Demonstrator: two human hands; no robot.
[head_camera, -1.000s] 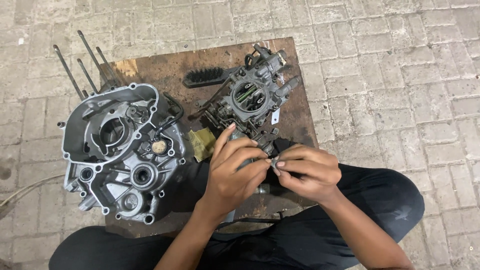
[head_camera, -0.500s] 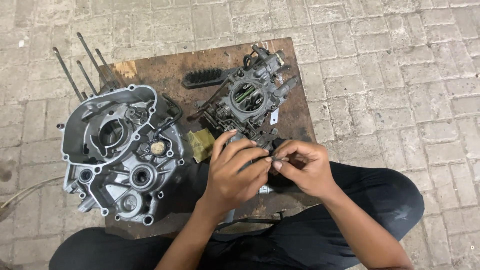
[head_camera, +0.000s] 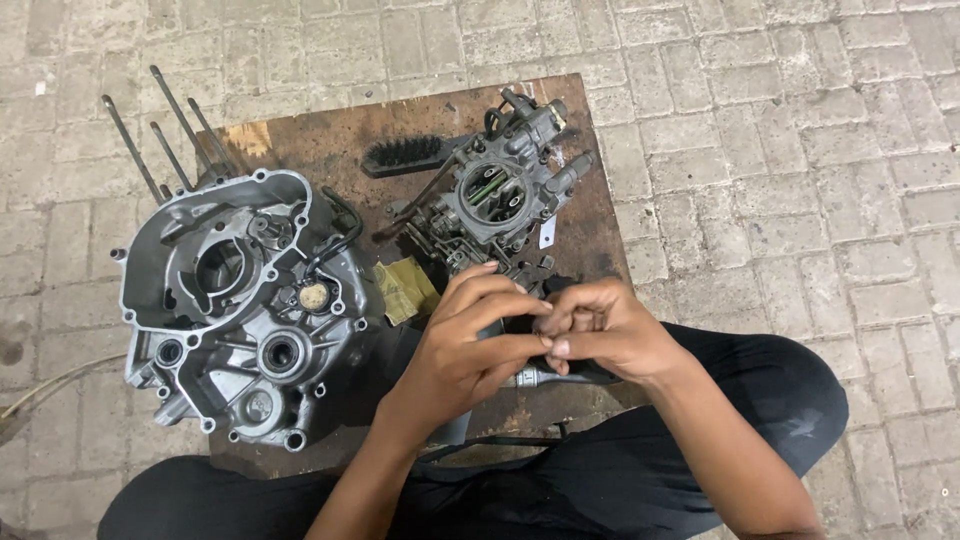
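Nearest, the left hand (head_camera: 470, 335) and right hand (head_camera: 600, 335) meet fingertip to fingertip over the near edge of the board (head_camera: 320, 135). Both grips are pinched together on a small part (head_camera: 548, 322), almost wholly hidden by the fingers; what it is cannot be told. Just under the hands a metal tool (head_camera: 530, 377) shows only a short silvery length, its ends covered.

Left of the hands lies one crankcase half (head_camera: 240, 310), open side up, its hollows holding shaft holes and a pale round plug. Between it and the hands lies one yellowish rag (head_camera: 405, 290).

Just beyond the hands sits one carburetor (head_camera: 500, 195), two bores showing in its open throat.

Farther off lie one black brush (head_camera: 410, 155) and four thin studs (head_camera: 165, 130) at the far left.
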